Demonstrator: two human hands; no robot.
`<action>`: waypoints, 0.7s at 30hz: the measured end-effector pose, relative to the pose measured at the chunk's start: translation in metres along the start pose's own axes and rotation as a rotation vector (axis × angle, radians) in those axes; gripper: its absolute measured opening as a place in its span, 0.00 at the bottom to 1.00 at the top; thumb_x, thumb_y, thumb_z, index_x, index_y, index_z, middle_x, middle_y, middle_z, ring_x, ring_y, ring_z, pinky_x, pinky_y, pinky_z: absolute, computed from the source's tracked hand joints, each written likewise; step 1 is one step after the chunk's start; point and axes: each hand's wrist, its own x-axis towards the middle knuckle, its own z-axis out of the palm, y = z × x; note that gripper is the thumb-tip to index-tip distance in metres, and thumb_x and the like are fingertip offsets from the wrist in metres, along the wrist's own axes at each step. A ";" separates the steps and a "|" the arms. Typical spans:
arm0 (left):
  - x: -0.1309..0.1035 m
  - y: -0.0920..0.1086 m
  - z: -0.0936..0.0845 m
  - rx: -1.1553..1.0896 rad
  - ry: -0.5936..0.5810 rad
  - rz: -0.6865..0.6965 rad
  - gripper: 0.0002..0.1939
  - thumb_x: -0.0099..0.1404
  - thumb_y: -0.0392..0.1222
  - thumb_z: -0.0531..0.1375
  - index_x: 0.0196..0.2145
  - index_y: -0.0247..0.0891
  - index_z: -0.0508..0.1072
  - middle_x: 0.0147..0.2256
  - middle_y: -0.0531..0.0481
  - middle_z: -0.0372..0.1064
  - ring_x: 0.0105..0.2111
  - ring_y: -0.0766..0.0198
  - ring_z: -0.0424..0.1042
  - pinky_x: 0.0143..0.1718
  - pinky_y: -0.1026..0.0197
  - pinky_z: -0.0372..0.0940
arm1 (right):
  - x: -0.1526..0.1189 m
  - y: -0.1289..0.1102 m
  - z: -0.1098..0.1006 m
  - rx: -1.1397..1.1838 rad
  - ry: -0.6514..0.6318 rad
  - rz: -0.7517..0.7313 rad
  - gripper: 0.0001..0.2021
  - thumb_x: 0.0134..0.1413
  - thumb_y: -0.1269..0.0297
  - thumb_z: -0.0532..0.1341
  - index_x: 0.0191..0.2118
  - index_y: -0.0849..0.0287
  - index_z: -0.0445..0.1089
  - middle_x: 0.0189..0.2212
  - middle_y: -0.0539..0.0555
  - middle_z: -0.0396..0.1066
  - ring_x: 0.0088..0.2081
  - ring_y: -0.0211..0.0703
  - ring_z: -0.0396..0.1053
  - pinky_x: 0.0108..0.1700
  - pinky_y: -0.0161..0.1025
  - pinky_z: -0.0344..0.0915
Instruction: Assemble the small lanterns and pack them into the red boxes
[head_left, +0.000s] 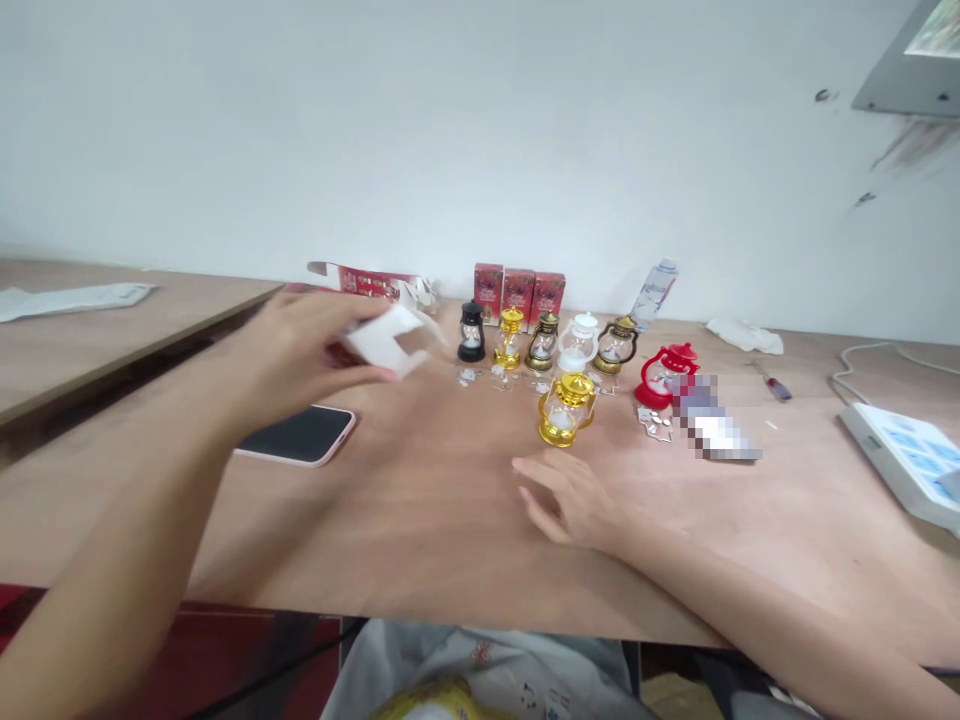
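Observation:
My left hand (pixel 311 345) is raised over the left part of the table, its fingers wrapped round a small cardboard box (pixel 382 343). The box's white side faces me, with a dark opening at its end, and motion blurs it slightly. My right hand (pixel 566 497) rests on the wood, thumb and fingers apart and nothing between them. Just beyond its fingers stands a gold lantern (pixel 567 410). Behind that are a black lantern (pixel 471 333), another gold lantern (pixel 508 340), a white lantern (pixel 577 343) and two bronze lanterns, all upright. A red lantern (pixel 666 378) stands further right.
Three red boxes (pixel 517 297) stand by the wall, with an opened red carton (pixel 375 283) to their left. A phone (pixel 300 437) lies beneath my left hand. To the right are a clear bottle (pixel 655 292), a screwdriver (pixel 778 388) and a white device (pixel 904 462) with a cable.

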 end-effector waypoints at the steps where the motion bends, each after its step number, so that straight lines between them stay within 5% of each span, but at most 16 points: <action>1: 0.007 0.014 0.001 -0.030 0.010 0.060 0.30 0.63 0.62 0.55 0.54 0.38 0.65 0.51 0.46 0.69 0.49 0.57 0.69 0.53 0.52 0.59 | 0.001 0.000 0.000 -0.010 -0.025 0.026 0.33 0.56 0.74 0.55 0.65 0.56 0.45 0.39 0.55 0.73 0.39 0.44 0.73 0.38 0.41 0.73; 6: 0.023 0.067 0.020 -0.326 -0.188 0.202 0.32 0.60 0.60 0.59 0.56 0.41 0.63 0.53 0.47 0.68 0.51 0.56 0.68 0.52 0.54 0.61 | 0.003 0.002 0.002 -0.001 -0.009 0.151 0.33 0.60 0.65 0.57 0.66 0.57 0.40 0.51 0.63 0.68 0.49 0.48 0.71 0.46 0.44 0.73; 8: 0.023 0.077 0.031 -0.431 -0.237 0.216 0.34 0.58 0.60 0.61 0.57 0.41 0.62 0.54 0.45 0.68 0.53 0.54 0.67 0.54 0.53 0.61 | 0.003 0.002 0.004 0.035 0.012 0.193 0.31 0.60 0.63 0.57 0.65 0.55 0.44 0.51 0.63 0.67 0.46 0.46 0.73 0.43 0.43 0.75; 11: 0.019 0.085 0.049 -0.558 -0.173 0.177 0.35 0.60 0.58 0.61 0.60 0.41 0.57 0.55 0.41 0.65 0.54 0.53 0.66 0.54 0.52 0.63 | 0.002 0.000 0.006 0.129 0.108 0.295 0.25 0.59 0.63 0.58 0.60 0.52 0.51 0.47 0.59 0.68 0.34 0.39 0.74 0.35 0.37 0.76; 14: 0.013 0.092 0.066 -0.592 -0.063 0.251 0.32 0.63 0.53 0.59 0.61 0.42 0.54 0.58 0.38 0.60 0.57 0.52 0.63 0.54 0.49 0.63 | 0.002 0.001 0.006 0.118 0.206 0.321 0.23 0.59 0.64 0.59 0.58 0.51 0.52 0.44 0.57 0.68 0.33 0.39 0.73 0.34 0.38 0.75; 17: 0.008 0.096 0.080 -0.415 0.026 0.425 0.31 0.62 0.54 0.60 0.60 0.45 0.57 0.62 0.34 0.53 0.60 0.46 0.57 0.55 0.44 0.61 | 0.003 0.002 0.004 0.074 0.208 0.302 0.22 0.59 0.66 0.58 0.57 0.51 0.52 0.41 0.56 0.68 0.34 0.41 0.71 0.33 0.40 0.74; 21: 0.005 0.096 0.089 -0.220 0.111 0.459 0.23 0.66 0.44 0.56 0.58 0.46 0.59 0.58 0.35 0.58 0.58 0.49 0.61 0.52 0.47 0.63 | 0.006 0.002 0.000 0.015 0.213 0.342 0.14 0.56 0.69 0.59 0.48 0.53 0.60 0.38 0.54 0.63 0.38 0.42 0.69 0.36 0.40 0.73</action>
